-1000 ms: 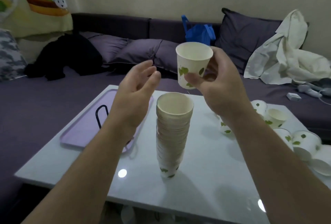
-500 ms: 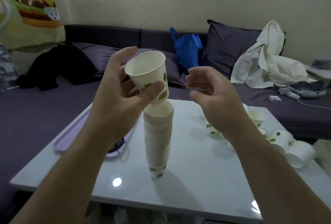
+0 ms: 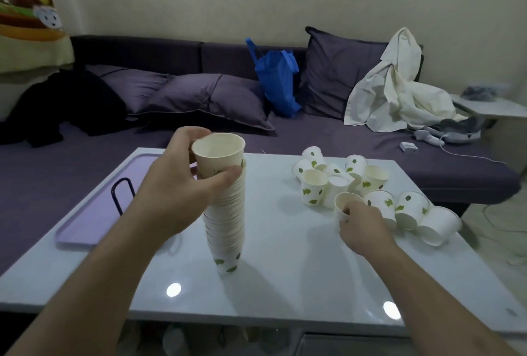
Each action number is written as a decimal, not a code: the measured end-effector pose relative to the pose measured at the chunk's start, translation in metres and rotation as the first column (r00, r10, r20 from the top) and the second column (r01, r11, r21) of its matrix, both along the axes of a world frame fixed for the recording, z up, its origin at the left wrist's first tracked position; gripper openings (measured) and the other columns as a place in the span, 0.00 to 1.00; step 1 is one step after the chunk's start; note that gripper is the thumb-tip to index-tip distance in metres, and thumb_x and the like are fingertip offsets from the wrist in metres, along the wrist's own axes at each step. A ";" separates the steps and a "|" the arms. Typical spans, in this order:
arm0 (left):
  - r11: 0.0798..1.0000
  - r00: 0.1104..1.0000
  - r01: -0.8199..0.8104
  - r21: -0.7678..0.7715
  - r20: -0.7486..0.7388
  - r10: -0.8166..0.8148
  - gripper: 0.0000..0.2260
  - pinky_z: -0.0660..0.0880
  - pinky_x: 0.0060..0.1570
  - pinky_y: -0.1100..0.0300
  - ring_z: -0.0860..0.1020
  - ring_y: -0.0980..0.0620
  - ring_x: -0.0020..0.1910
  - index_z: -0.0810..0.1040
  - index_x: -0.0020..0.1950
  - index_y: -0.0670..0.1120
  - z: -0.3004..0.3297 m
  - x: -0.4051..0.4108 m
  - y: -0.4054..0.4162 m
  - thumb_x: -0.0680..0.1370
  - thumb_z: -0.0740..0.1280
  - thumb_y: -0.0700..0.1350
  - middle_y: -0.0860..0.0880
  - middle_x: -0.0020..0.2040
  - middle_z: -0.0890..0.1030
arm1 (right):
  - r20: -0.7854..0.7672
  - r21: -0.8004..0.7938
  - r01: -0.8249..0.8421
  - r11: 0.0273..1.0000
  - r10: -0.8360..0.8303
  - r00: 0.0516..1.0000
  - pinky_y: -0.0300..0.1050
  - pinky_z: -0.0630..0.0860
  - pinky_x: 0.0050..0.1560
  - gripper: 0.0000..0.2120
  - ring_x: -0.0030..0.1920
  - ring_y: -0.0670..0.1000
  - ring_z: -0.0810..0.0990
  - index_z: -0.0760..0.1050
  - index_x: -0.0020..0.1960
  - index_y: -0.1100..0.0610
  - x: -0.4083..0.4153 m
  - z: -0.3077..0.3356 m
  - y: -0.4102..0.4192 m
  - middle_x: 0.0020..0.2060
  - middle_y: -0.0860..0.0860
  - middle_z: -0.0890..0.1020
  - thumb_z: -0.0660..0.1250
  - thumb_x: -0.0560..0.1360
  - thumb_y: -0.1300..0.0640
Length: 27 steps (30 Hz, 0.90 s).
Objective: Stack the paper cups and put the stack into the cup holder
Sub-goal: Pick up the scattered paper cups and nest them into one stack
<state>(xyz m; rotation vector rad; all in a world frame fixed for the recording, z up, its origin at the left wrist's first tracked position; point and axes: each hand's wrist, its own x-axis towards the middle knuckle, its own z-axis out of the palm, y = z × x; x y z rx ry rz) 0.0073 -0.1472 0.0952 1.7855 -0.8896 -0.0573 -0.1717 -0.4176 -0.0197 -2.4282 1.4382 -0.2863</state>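
A tall stack of paper cups (image 3: 226, 224) stands upright near the middle of the white worktop (image 3: 285, 270), its bottom cup printed with green leaves. The left hand (image 3: 182, 184) grips the top cup (image 3: 218, 154) of that stack, thumb across the near side and fingers curled round the far side, the cup's open mouth facing up. To the right and well apart from the stack, the right hand (image 3: 360, 223) rests low on the worktop, its fingers curled round a single loose cup (image 3: 346, 204) that stands upright at the near edge of a cluster of loose cups (image 3: 368, 184); some of these stand upright and others lie on their sides, spreading toward the right edge. To the left of the stack, a lilac tray (image 3: 94, 213) lies flat on the worktop, and a dark wire cup holder (image 3: 122, 191) rises from it, partly hidden behind the left forearm. Beyond the worktop runs a purple sofa (image 3: 199, 99) carrying a blue bag (image 3: 278, 82) and a crumpled white cloth (image 3: 393, 93).
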 end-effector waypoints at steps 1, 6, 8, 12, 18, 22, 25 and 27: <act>1.000 1.000 -0.001 0.010 -0.016 0.001 0.27 0.78 0.57 0.58 0.80 0.57 0.60 0.73 0.67 0.56 0.000 0.000 0.001 0.72 0.80 0.53 0.61 0.59 0.80 | 0.034 -0.028 -0.003 1.000 0.004 0.999 0.45 0.73 0.34 0.05 0.38 0.53 0.75 0.73 0.45 0.57 -0.001 0.002 0.000 0.41 0.53 0.79 0.62 0.80 0.62; 0.998 0.999 -0.008 0.065 -0.042 0.011 0.28 0.80 0.56 0.56 0.81 0.56 0.59 0.74 0.68 0.56 0.000 0.001 0.005 0.71 0.80 0.56 0.59 0.59 0.82 | 0.291 -0.174 -0.047 0.984 0.097 0.952 0.49 0.68 0.36 0.17 0.36 0.55 0.73 0.66 0.35 0.55 -0.001 0.036 0.016 0.33 0.51 0.76 0.66 0.80 0.56; 0.997 0.999 -0.013 0.082 -0.044 0.016 0.28 0.79 0.53 0.59 0.81 0.58 0.58 0.75 0.67 0.56 0.000 0.001 0.006 0.71 0.80 0.56 0.59 0.58 0.82 | 0.418 -0.277 -0.088 0.957 0.202 0.885 0.42 0.67 0.37 0.18 0.37 0.51 0.73 0.66 0.36 0.53 0.002 0.052 0.027 0.36 0.49 0.75 0.69 0.81 0.54; 0.995 0.999 -0.019 0.096 -0.036 0.022 0.26 0.79 0.54 0.60 0.80 0.60 0.58 0.76 0.65 0.57 0.000 0.002 0.007 0.70 0.81 0.56 0.61 0.57 0.82 | 0.651 -0.317 -0.178 0.932 0.350 0.673 0.31 0.73 0.48 0.06 0.54 0.50 0.77 0.82 0.52 0.55 0.015 0.084 0.050 0.58 0.50 0.73 0.70 0.82 0.53; 0.992 0.999 0.026 0.126 -0.045 -0.020 0.34 0.80 0.58 0.58 0.80 0.61 0.60 0.71 0.73 0.59 -0.005 0.007 0.013 0.70 0.80 0.57 0.61 0.62 0.81 | 0.747 -0.411 -0.308 0.858 0.510 0.426 0.21 0.69 0.54 0.05 0.59 0.30 0.73 0.77 0.50 0.55 0.031 0.140 0.094 0.65 0.52 0.74 0.68 0.84 0.56; 0.995 0.994 0.056 0.085 -0.103 -0.047 0.40 0.79 0.57 0.61 0.79 0.63 0.62 0.67 0.78 0.57 -0.007 0.009 0.017 0.69 0.83 0.52 0.60 0.66 0.78 | 0.712 -0.490 -0.388 0.780 0.615 0.337 0.26 0.72 0.59 0.05 0.64 0.35 0.74 0.77 0.50 0.53 0.054 0.159 0.116 0.68 0.53 0.74 0.68 0.84 0.54; 0.997 0.992 0.064 0.041 -0.115 -0.059 0.41 0.79 0.64 0.55 0.79 0.60 0.64 0.67 0.78 0.57 -0.006 0.012 0.020 0.69 0.83 0.52 0.63 0.65 0.78 | 0.639 -0.515 -0.458 0.725 0.680 0.358 0.38 0.78 0.63 0.05 0.63 0.49 0.78 0.75 0.50 0.51 0.072 0.156 0.128 0.69 0.53 0.74 0.69 0.83 0.53; 0.996 0.991 0.087 0.004 -0.102 -0.086 0.42 0.78 0.67 0.51 0.79 0.58 0.66 0.67 0.77 0.59 -0.004 0.012 0.022 0.67 0.83 0.55 0.65 0.65 0.79 | 0.567 -0.528 -0.488 0.695 0.717 0.406 0.37 0.76 0.64 0.04 0.63 0.50 0.78 0.77 0.54 0.52 0.078 0.147 0.133 0.69 0.52 0.74 0.70 0.82 0.53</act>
